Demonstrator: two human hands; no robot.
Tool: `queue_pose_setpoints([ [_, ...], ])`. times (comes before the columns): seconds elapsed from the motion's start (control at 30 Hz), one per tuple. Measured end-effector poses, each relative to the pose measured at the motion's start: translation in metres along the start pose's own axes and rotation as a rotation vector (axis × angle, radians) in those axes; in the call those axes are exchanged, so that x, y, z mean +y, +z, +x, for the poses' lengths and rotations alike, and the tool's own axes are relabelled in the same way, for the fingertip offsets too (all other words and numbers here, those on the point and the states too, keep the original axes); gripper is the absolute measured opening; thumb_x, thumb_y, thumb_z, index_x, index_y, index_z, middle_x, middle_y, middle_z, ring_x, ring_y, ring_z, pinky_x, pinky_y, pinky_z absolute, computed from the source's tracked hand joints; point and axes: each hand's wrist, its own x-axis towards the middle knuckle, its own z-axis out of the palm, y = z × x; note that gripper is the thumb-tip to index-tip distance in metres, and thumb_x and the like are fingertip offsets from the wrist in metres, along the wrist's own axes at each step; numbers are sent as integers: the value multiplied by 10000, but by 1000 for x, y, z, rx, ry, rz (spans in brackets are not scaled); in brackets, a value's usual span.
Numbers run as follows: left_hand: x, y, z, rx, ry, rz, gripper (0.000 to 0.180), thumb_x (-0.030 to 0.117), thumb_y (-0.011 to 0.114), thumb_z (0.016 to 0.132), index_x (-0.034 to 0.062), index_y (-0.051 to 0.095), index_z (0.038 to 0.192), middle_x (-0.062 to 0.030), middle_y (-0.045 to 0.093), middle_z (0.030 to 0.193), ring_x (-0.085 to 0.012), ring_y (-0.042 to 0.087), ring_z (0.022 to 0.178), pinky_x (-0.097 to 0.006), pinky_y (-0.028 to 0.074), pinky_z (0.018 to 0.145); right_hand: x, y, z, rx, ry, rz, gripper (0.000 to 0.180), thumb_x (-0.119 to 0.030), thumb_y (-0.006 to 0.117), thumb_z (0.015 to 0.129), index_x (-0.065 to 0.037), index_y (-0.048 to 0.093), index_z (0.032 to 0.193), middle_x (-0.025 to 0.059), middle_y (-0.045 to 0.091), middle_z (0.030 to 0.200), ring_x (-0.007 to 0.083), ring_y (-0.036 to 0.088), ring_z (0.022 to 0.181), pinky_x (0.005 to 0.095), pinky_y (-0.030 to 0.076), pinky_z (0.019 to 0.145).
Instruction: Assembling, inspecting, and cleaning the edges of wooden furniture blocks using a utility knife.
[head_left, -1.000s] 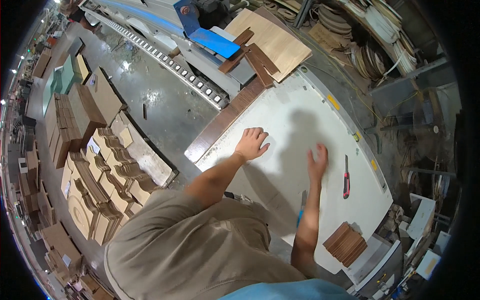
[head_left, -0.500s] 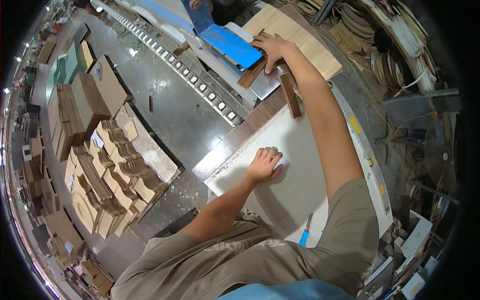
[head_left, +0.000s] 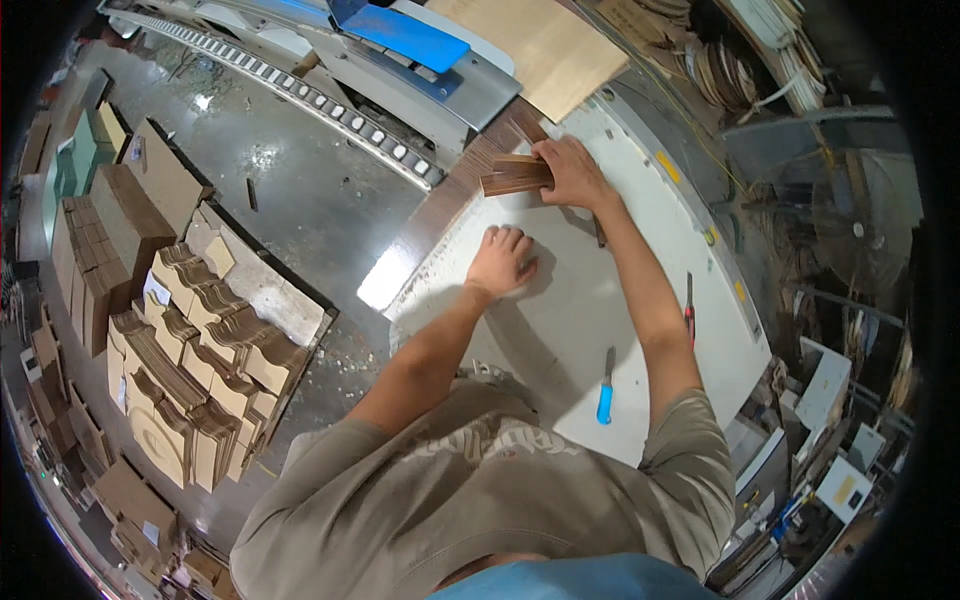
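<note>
The right hand (head_left: 572,172) reaches to the far edge of the white bench (head_left: 640,290). Its fingers are curled over a small stack of dark wood strips (head_left: 515,176), gripping them from the right end. The stack lies flat at the bench's far edge, just beside a long dark wood board (head_left: 440,215) that runs along the left edge.

The left hand (head_left: 500,262) rests palm down on the bench, near the left edge and short of the stack. Its fingers are spread flat and hold nothing.

The bench top is white, long and lightly dusted, with chips gathered along the left edge by the board. A blue-handled knife (head_left: 605,390) lies near the near edge, close to the person's right arm. A red-handled tool (head_left: 689,312) lies by the right edge, well apart from both hands. A pale plywood sheet (head_left: 545,45) sits beyond the far edge.

Beyond the board stands a machine with a roller track (head_left: 330,105) and a blue cover (head_left: 405,38). The floor (head_left: 300,190) is grey concrete, shiny in patches. To the left, stacks of curved brown cut pieces (head_left: 190,360) stand on a pallet, with more brown stacks behind them. Clutter on the right side of the room is too dark to identify.
</note>
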Motion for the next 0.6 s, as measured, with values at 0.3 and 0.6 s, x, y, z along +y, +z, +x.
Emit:
queue_pose_setpoints([
  [0.3,6,3,6,336,-198,96,790,360,694,853,82,372,1519,-215,348,1550,-387,364,1383,-584,264,1109,-50,54,-132,267,669,587,628,-117,783,796,-91,505,1357,176,687,1176,307,672,1085,409,516,946],
  [0.6,-55,-5,42,38,302,-199,278,10,671,783,96,660,1047,-122,710,1101,-330,650,935,-447,468,906,-152,79,-194,544,803,565,631,-177,809,800,-91,526,1357,125,633,1277,289,622,1159,391,505,987],
])
